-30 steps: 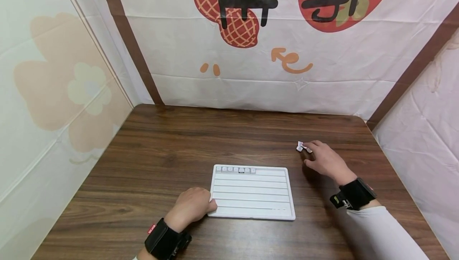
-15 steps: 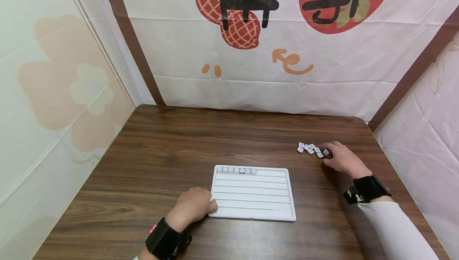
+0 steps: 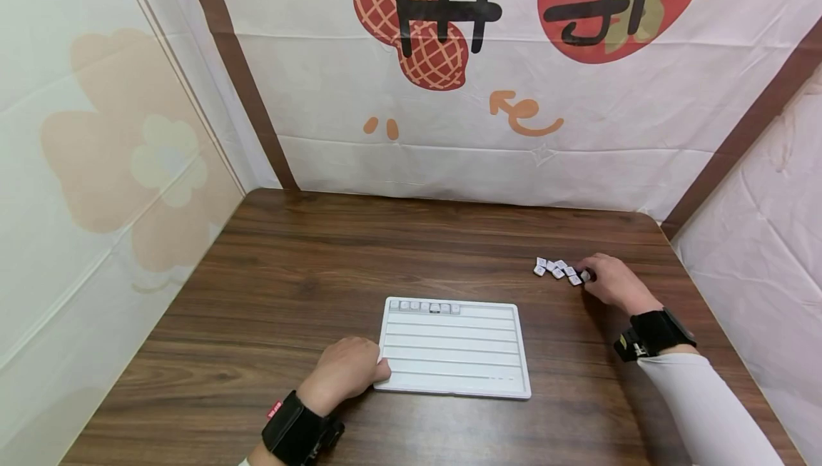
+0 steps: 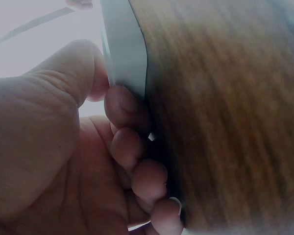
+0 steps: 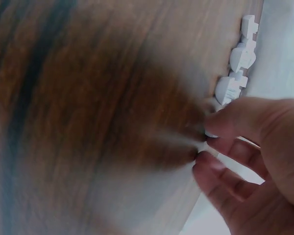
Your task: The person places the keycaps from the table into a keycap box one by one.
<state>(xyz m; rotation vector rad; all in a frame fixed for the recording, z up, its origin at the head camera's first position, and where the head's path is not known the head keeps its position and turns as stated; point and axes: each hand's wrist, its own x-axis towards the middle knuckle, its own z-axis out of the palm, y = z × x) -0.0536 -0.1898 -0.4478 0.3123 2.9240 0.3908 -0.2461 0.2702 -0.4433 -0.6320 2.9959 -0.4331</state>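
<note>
A white ridged board (image 3: 454, 350) lies on the table, with several small white keycap-like pieces (image 3: 425, 307) lined up along its top row from the left. My left hand (image 3: 347, 366) grips the board's lower left edge, thumb on top and fingers curled against the side in the left wrist view. Farther right, a loose cluster of several similar white pieces (image 3: 558, 272) lies on the wood. At its right end my right hand (image 3: 613, 284) pinches one white piece (image 3: 585, 276) between thumb and fingertips; in the right wrist view the fingers mostly cover it.
The brown wooden table (image 3: 308, 259) ends at a printed white cloth (image 3: 308, 88) at the back. More cloth walls stand at left and right. Both wrists wear black straps with cameras.
My right hand has moved right from over the cluster to its right end, uncovering the loose pieces. Over the last half second it barely moves. The left hand keeps its grip on the board.
</note>
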